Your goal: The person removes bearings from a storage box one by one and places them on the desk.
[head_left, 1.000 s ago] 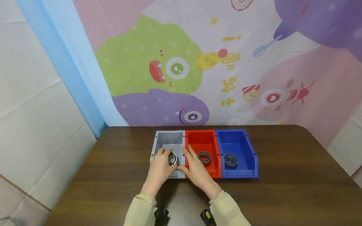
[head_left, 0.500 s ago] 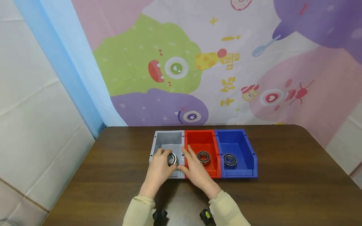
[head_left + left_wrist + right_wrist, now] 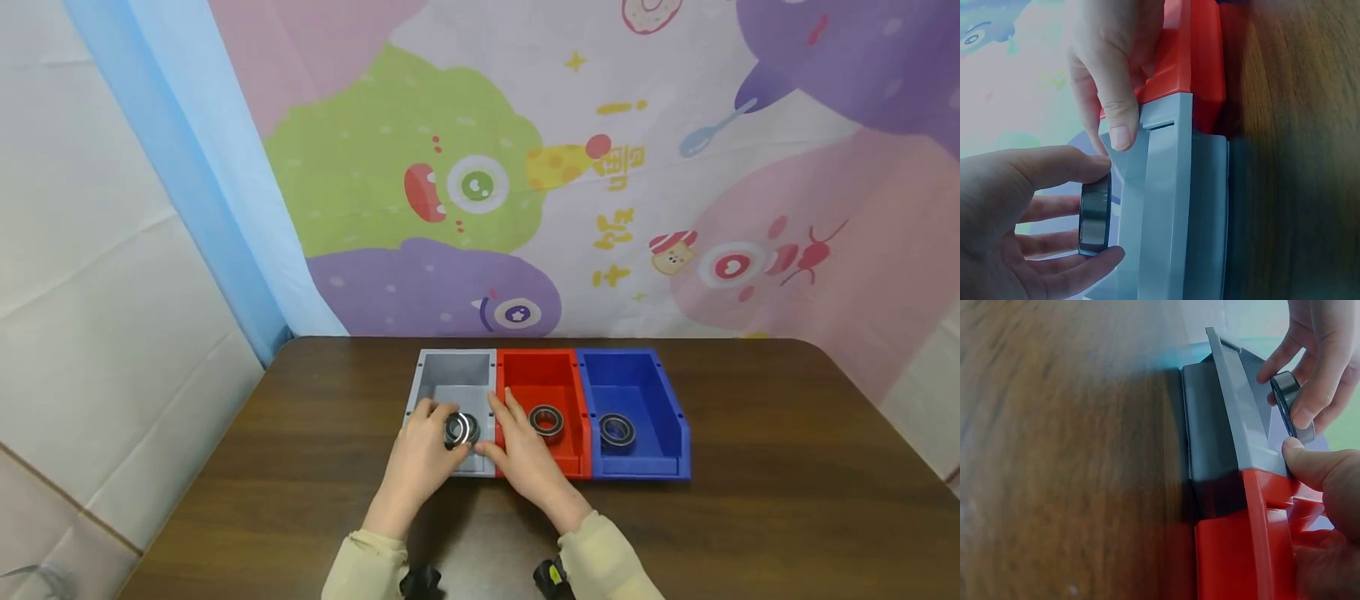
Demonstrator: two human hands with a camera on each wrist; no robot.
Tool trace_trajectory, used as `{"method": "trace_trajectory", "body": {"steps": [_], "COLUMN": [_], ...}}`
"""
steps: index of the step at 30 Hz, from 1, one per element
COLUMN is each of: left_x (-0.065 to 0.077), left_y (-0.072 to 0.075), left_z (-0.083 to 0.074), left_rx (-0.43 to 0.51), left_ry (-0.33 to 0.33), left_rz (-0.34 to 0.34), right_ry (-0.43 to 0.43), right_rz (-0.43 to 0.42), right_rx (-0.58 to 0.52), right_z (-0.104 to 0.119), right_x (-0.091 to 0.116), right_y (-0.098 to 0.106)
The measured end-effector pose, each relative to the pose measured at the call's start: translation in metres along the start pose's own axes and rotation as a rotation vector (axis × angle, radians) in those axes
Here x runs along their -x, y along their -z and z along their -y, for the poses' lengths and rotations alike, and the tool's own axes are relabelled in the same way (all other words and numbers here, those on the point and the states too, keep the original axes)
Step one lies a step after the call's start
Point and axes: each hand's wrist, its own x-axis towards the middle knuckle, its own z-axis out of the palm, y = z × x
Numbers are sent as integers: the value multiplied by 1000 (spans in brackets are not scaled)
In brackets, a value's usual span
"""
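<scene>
"What does the left hand [image 3: 420,454] have?"

"A ball bearing [image 3: 1094,215], grasped by its outer rim between the thumb and the bent fingers. In the head view it sits at the front part of the gray bin [image 3: 455,371]; the left wrist view shows it nearly edge-on. (Whether it touches the bin floor, I can't tell.)"

"And the right hand [image 3: 534,467]?"

"Grasping no bearing. Its fingers reach forward, extended, over the seam where the gray bin meets the red bin [image 3: 536,371]. The thumb stretches toward the held ball bearing, its tip just beside it; from the right wrist view I can't say whether they meet."

"Are there more bearings about?"

"Two. A second bearing [image 3: 557,423] lies in the red bin, close by the right hand, and a third bearing [image 3: 629,433] lies near the front left of the blue bin [image 3: 645,396]."

"How do the bins stand?"

"Side by side in a row, gray at the person's left, red between, blue at the right, on a dark wood-grain table [image 3: 750,467]. Behind it hangs a curtain [image 3: 420,108] printed with cartoon monsters, and both forearms wear cream sleeves [image 3: 607,554]."
</scene>
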Motion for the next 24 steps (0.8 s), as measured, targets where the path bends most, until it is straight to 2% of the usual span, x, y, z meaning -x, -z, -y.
{"method": "trace_trajectory", "body": {"steps": [5, 17, 24], "left_x": [3, 9, 11], "left_y": [3, 7, 9], "left_z": [1, 7, 12], "left_rx": [-4, -7, 28], "left_ry": [5, -34, -21], "left_rz": [11, -21, 21], "right_ry": [-6, 26, 22], "right_rz": [7, -18, -17], "right_rx": [-5, -7, -5], "right_z": [-1, -1, -3], "right_x": [1, 1, 0], "right_y": [-1, 1, -1]}}
